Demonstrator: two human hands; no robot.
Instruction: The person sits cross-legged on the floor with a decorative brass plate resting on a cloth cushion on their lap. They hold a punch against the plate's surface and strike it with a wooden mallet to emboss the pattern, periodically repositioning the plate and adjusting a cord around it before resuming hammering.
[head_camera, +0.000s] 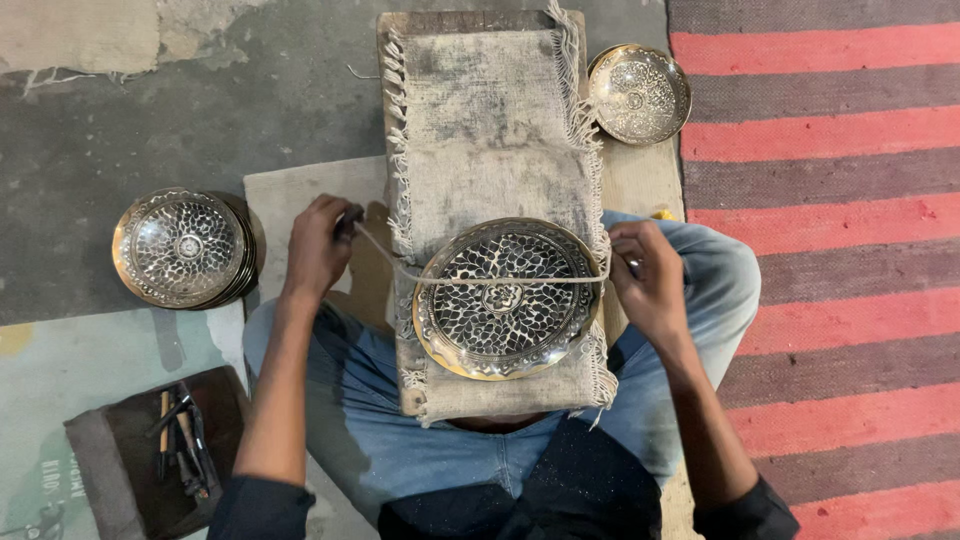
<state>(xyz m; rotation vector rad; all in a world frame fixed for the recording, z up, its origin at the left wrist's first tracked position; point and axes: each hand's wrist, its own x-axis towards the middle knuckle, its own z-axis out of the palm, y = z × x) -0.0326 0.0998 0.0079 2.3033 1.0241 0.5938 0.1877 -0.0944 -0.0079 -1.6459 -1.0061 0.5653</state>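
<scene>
An engraved brass plate (505, 298) with a dark leaf pattern lies on a burlap-covered wooden block (487, 130) across my lap. A thin cord (480, 281) runs taut across the plate's middle. My left hand (318, 248) is closed on the cord's left end, together with a small dark object, just off the block's left edge. My right hand (648, 275) grips the cord's right end beside the plate's right rim.
A stack of similar engraved plates (185, 248) sits on the floor at left. One more brass bowl (639, 93) rests at the block's far right. Several dark hand tools (182, 440) lie on a brown cloth at lower left. A red-and-grey striped mat (830, 250) covers the right.
</scene>
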